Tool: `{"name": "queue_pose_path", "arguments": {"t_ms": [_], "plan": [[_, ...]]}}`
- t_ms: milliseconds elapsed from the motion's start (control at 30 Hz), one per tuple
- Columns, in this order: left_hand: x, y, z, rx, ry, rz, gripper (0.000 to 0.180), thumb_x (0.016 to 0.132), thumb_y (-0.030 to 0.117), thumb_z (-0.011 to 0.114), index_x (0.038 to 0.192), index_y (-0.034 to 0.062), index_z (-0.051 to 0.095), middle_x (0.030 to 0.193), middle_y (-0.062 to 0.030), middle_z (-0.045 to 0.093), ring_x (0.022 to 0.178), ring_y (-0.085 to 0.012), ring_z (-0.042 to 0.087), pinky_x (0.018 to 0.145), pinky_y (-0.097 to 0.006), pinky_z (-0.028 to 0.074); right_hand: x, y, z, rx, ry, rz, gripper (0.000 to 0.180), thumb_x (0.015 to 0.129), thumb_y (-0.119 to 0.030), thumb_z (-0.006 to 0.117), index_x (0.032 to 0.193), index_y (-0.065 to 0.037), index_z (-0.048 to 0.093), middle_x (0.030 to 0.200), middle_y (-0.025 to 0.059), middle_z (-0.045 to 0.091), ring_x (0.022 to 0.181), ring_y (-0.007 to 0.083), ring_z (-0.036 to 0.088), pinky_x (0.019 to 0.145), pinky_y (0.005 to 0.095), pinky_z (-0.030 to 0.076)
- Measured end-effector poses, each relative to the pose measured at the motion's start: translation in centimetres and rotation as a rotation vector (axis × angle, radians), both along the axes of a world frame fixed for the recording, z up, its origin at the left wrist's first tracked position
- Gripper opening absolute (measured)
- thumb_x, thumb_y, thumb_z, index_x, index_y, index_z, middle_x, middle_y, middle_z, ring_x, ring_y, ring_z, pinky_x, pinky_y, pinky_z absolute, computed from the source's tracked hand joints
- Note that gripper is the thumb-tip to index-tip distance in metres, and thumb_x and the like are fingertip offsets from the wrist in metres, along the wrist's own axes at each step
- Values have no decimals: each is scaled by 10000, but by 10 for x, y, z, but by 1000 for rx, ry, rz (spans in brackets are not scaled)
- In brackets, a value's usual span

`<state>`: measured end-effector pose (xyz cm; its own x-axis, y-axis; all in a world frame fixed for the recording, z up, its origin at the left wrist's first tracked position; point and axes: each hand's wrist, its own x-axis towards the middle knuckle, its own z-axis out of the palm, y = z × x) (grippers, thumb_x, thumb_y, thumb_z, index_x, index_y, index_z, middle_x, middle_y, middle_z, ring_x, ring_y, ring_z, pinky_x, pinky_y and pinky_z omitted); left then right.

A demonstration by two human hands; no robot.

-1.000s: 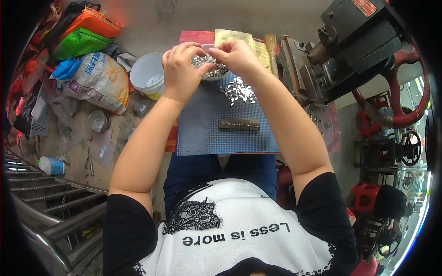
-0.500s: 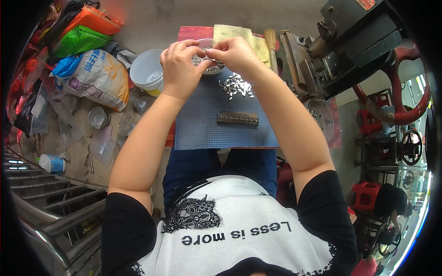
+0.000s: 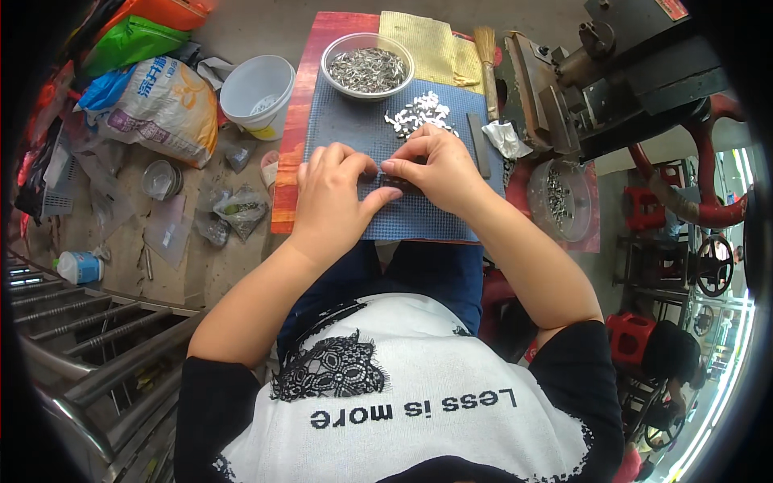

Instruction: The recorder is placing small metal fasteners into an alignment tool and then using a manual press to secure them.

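Left hand point(image 3: 332, 191) and right hand point(image 3: 436, 167) came down, close together, to the dark metal block point(image 3: 396, 182). Can't tell their grip; best keep it still.

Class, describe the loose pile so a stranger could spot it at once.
Find the table before the person, then its blue mat. Just beyond the right hand lies a pile of small, shiny whitish pieces. It lies loose, unlike the metal bits in the clear bowl.

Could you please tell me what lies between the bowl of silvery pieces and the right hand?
In the head view, a loose pile of small pale pieces lies on the blue mat between the bowl and the right hand.
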<state>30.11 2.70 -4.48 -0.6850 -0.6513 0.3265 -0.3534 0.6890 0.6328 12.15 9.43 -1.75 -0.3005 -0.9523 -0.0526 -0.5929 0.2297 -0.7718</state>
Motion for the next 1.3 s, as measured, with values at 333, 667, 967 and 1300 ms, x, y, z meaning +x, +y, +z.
{"name": "queue_pose_path", "arguments": {"t_ms": [333, 667, 967, 1300], "plan": [[-6, 5, -3, 9, -19, 64, 343, 745, 326, 840, 939, 94, 678, 982, -45, 598, 995, -252, 546, 872, -401, 373, 2, -1, -5, -20, 182, 75, 215, 798, -250, 828, 867, -54, 775, 886, 92, 616, 867, 231, 597, 787, 349, 488], [-6, 7, -2, 12, -16, 48, 271, 758, 311, 829, 901, 115, 708, 940, -10, 626, 978, -227, 556, 875, -393, 356, -9, 5, -1, 63, 121, 112, 204, 815, -228, 809, 893, -45, 761, 889, 92, 624, 859, 218, 608, 785, 341, 494], [-6, 7, -3, -10, -20, 48, 288, 758, 313, 831, 915, 106, 707, 931, -2, 632, 963, -211, 564, 868, -374, 356, -21, 5, 4, 118, -19, 175, 163, 830, -176, 797, 906, -33, 775, 856, 73, 625, 802, 183, 608, 744, 315, 492], [-6, 6, -3, 37, -2, 35, 262, 757, 302, 831, 885, 112, 703, 945, -14, 629, 976, -236, 548, 877, -404, 348, -14, 4, 2, 79, 122, 175, 228, 832, -264, 801, 865, -44, 754, 822, 76, 614, 772, 190, 579, 706, 327, 472]]}}
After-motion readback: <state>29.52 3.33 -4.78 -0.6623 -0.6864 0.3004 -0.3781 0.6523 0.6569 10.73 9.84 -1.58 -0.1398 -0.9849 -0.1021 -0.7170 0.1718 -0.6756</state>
